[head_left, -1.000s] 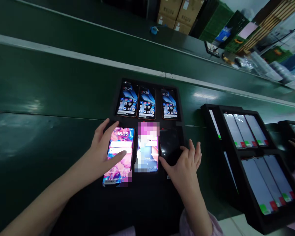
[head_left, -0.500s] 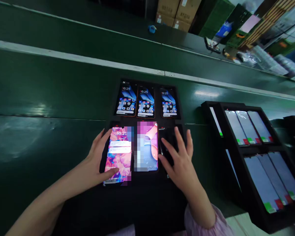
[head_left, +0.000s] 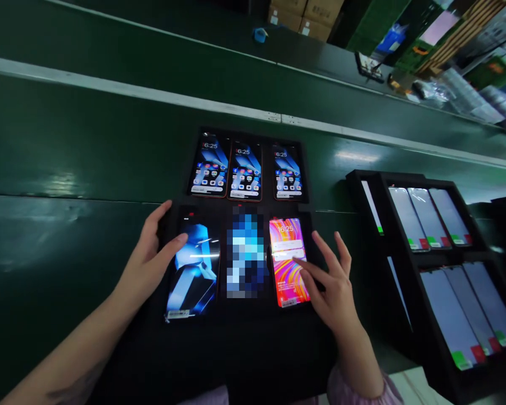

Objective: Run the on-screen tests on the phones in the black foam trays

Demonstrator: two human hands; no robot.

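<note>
A black tray [head_left: 247,332] holds smartphones in two rows. My left hand [head_left: 147,256] rests at the tray's left side, open, its thumb over the edge of the near left phone [head_left: 196,270], which shows a blue wallpaper. Over the near right phone [head_left: 284,270], lit pink and orange with 16:25 on it, my right hand [head_left: 335,287] is open with the index fingertip at the screen. Between them lies the near middle phone [head_left: 245,259], its blue screen partly pixelated. The far row has a left phone [head_left: 209,166], a middle phone [head_left: 244,171] and a right phone [head_left: 287,173] showing app icons.
A second black tray [head_left: 417,256] on the right holds several phones with pale screens and green and red marks. The green bench [head_left: 88,152] has a white strip [head_left: 152,98] across it. Cardboard boxes [head_left: 316,17] and a small blue item [head_left: 260,35] are farther back.
The near left phone went from a pink lock screen to a blue wallpaper, the middle one from pink to blue. The near right screen lit up. My left hand shifted slightly left, my right hand slightly right.
</note>
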